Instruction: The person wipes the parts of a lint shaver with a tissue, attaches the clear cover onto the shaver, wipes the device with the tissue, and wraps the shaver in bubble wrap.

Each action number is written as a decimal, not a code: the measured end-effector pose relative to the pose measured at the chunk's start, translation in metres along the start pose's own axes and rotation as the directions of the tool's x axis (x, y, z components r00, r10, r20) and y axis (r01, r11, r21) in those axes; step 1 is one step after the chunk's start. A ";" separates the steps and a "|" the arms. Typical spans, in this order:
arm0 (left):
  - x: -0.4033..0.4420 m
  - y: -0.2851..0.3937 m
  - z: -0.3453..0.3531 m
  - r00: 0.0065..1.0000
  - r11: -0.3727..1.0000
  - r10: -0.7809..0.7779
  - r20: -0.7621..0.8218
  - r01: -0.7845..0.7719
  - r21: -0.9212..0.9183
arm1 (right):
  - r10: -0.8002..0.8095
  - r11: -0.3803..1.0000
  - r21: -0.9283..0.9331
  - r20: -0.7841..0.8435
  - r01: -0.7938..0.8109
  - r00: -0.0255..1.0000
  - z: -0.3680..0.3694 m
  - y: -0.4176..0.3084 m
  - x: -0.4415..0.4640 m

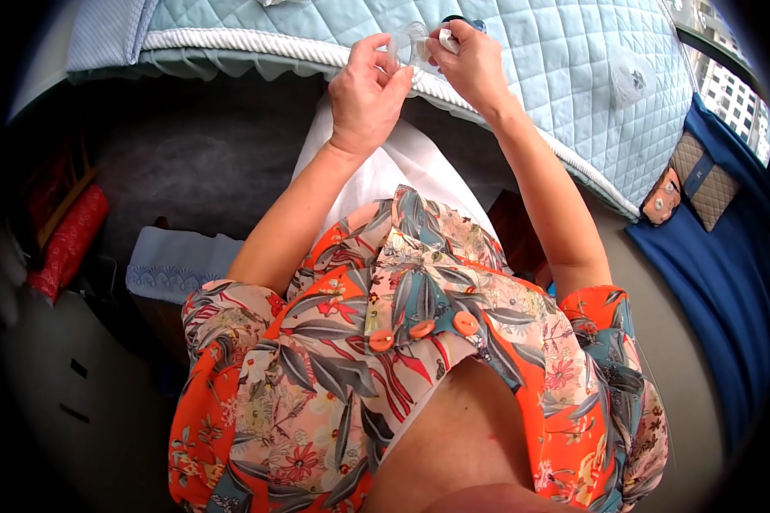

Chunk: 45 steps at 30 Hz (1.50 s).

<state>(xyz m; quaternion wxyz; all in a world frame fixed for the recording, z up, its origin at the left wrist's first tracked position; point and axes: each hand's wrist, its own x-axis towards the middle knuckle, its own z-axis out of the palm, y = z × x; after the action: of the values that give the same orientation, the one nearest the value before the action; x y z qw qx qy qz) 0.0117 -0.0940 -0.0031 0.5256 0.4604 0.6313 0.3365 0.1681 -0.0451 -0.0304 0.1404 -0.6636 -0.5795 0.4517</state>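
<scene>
Over the near edge of a light blue quilted cover (334, 19), both hands are raised close together. My left hand (366, 96) is closed, its thumb and fingers pinching a small clear, see-through cup-like piece (409, 47). My right hand (472, 70) is closed too, with a crumpled white tissue-like scrap (447, 39) between its fingers, right beside the clear piece. Just behind the right hand lies a dark round-edged object (464, 20), mostly hidden by the fingers. What exactly the clear piece is I cannot make out.
A clear crumpled plastic bag (633, 79) lies on the quilted cover to the right. Farther right, a quilted brown case (703, 179) and an orange pouch (661, 197) rest beside dark blue cloth (719, 282). At left are a red patterned bundle (70, 244) and a blue-covered stool (180, 261).
</scene>
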 end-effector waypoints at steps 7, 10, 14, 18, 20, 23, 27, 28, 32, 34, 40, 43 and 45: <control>0.000 -0.015 0.000 0.994 0.998 0.068 -0.081 -0.067 0.020 | 0.251 0.919 0.285 0.106 -0.271 0.962 0.018 -0.005 -0.003; 0.000 -0.020 -0.001 0.994 0.997 0.075 -0.083 -0.074 0.012 | 0.302 0.848 0.372 0.246 -0.377 0.921 0.018 -0.004 -0.004; 0.000 -0.020 -0.005 0.995 0.997 0.075 -0.068 -0.073 0.022 | 0.238 0.837 0.398 0.354 -0.376 0.905 0.009 -0.002 -0.006; -0.001 -0.022 -0.005 0.995 0.998 0.070 -0.067 -0.069 0.012 | 0.162 0.961 0.178 0.256 -0.211 0.953 0.008 0.002 -0.007; -0.001 -0.022 -0.005 0.997 0.998 0.060 -0.055 -0.059 0.004 | 0.116 0.987 0.087 0.224 -0.139 0.968 0.007 0.000 -0.007; -0.001 -0.023 -0.007 0.998 0.998 0.062 -0.033 -0.061 0.025 | 0.112 0.993 0.016 0.230 -0.119 0.967 0.003 -0.011 -0.009; -0.003 -0.026 -0.006 0.998 0.996 0.061 -0.003 -0.061 0.059 | -0.043 0.989 -0.126 0.217 0.072 0.975 0.010 0.005 -0.006; -0.002 -0.027 -0.007 0.998 0.996 0.058 0.009 -0.059 0.068 | -0.057 0.989 -0.124 0.218 0.086 0.974 0.011 0.010 -0.005; 0.002 -0.028 -0.013 0.997 0.994 0.039 0.069 -0.045 0.096 | -0.070 0.993 -0.079 0.229 0.090 0.971 0.012 0.014 -0.005; 0.005 -0.026 -0.015 0.996 0.993 0.050 0.072 -0.057 0.102 | -0.032 0.999 -0.021 0.232 0.038 0.972 0.010 0.008 -0.007; 0.012 -0.015 -0.021 0.995 0.985 0.075 0.063 -0.083 0.149 | -0.049 0.999 0.008 0.171 0.049 0.984 0.009 0.003 -0.010; 0.013 -0.006 -0.022 0.996 0.980 0.065 0.055 -0.074 0.183 | -0.165 0.984 -0.053 0.107 0.172 0.980 0.014 0.011 -0.008; 0.015 -0.002 -0.022 0.996 0.972 0.079 0.050 -0.088 0.218 | -0.193 0.978 -0.064 0.095 0.199 0.977 0.013 0.009 -0.008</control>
<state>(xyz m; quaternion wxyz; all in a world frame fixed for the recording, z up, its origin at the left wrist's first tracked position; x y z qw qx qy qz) -0.0104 -0.0796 -0.0055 0.4698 0.5486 0.6337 0.2770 0.1644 -0.0594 -0.0407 0.1343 -0.5873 -0.6640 0.4430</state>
